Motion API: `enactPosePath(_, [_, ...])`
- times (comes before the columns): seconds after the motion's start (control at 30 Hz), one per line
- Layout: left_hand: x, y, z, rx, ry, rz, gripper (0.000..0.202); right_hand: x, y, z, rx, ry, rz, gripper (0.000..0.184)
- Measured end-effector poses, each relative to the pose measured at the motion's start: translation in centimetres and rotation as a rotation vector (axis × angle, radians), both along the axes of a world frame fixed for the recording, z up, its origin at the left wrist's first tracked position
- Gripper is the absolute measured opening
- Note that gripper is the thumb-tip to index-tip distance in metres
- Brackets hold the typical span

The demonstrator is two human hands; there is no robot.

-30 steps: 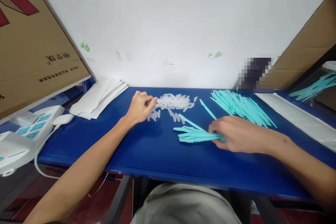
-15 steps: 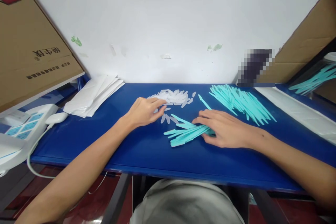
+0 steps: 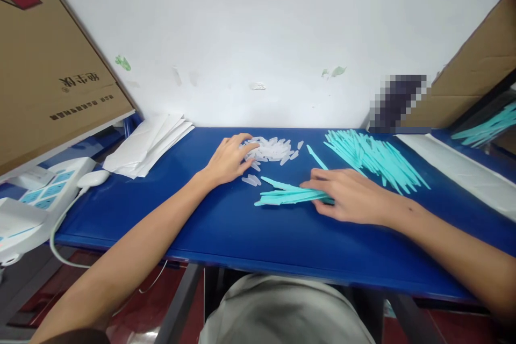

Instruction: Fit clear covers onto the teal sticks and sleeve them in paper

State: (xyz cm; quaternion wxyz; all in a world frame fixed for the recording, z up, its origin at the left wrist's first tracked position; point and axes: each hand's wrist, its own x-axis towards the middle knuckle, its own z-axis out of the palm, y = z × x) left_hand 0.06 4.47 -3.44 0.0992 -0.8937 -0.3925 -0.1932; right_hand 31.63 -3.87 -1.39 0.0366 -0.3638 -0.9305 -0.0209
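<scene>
My right hand (image 3: pixel 346 193) is closed around a bundle of slim turquoise eyebrow razors (image 3: pixel 284 197), whose heads point left just above the blue table. At the left edge of a heap of small translucent caps (image 3: pixel 276 149) rests my left hand (image 3: pixel 230 160), its fingers apart and the thumb spread toward the heap. Whether its fingertips touch any caps is hard to see. Several loose caps (image 3: pixel 252 180) lie below that hand. One single razor (image 3: pixel 317 157) lies beyond my right hand, near a big pile of razors (image 3: pixel 374 158).
White paper sheets (image 3: pixel 149 145) lie at the back left, beside a power strip (image 3: pixel 52 188) with a white plug and cable. Cardboard boxes stand left (image 3: pixel 60 64) and right (image 3: pixel 463 75). A long white strip (image 3: pixel 459 166) lies at the right. A white wall (image 3: pixel 258 37) closes the back.
My left hand has moved up to the heap, and its fingers have spread. The razors in my right hand have drawn into a narrower bundle. The loose caps near my left hand have shifted.
</scene>
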Motion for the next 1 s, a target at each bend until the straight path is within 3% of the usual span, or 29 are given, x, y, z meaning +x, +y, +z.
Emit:
enactPosePath(0.1, [0.1,-0.4,0.4,0.059,-0.167,0.039,0.03,-0.3,0.0,-0.1,0.104,-0.029,-0.024,0.036])
enactPosePath(0.23, [0.4,-1.8,1.4,0.104,-0.35,0.042,0.024,-0.2,-0.1,0.3,0.047,0.01,0.004,0.05])
enactPosePath(0.37, [0.2,-2.8,2.0,0.106,-0.419,0.023,0.026,0.1,-0.1,0.0,0.024,0.088,0.03,0.041])
enactPosePath(0.77, [0.1,-2.9,1.8,0.031,-0.297,-0.062,0.033,-1.2,-1.1,-1.4,0.056,0.178,0.271,0.033])
enactPosePath(1.0, [0.2,-3.1,2.0,-0.016,-0.266,-0.052,0.036,-1.5,-1.5,-1.9,0.062,0.249,0.334,0.029])
